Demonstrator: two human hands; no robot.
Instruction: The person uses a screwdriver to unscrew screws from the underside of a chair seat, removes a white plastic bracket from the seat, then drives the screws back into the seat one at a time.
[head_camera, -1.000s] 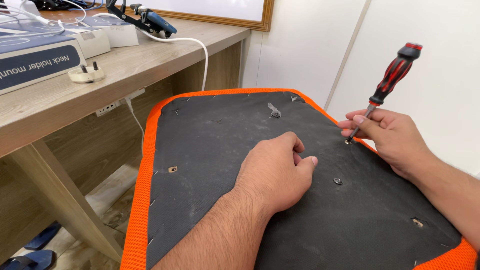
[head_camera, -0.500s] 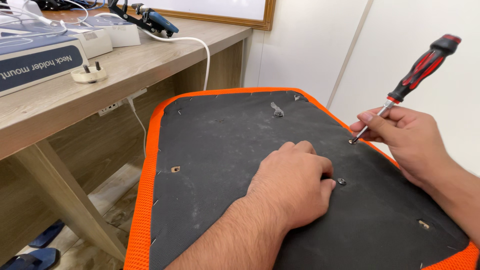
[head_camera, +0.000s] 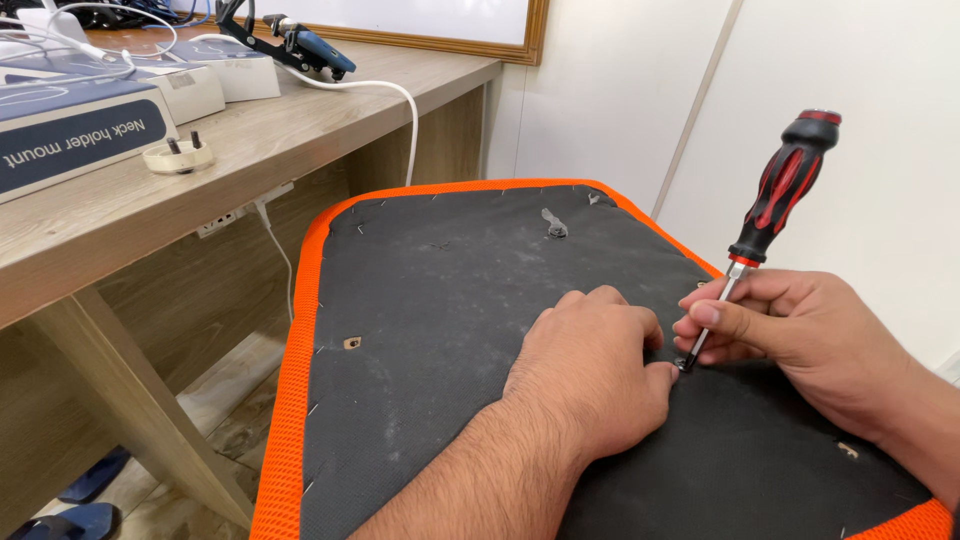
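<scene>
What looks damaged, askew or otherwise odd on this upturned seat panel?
The black fabric is dusty with pale scuffs, and a small torn flap sticks up near its far edge. Otherwise nothing stands out: the right hand holds the screwdriver tilted, and the left hand rests beside its tip.

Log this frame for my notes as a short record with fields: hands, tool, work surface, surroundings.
left hand: left hand rests flat on the panel, fingertips by the tool tip
right hand: right hand pinches the shaft
tool: red-and-black screwdriver, tilted, tip on the panel
work surface: black panel with orange edge
surroundings: wooden desk, boxes, white cable
</scene>
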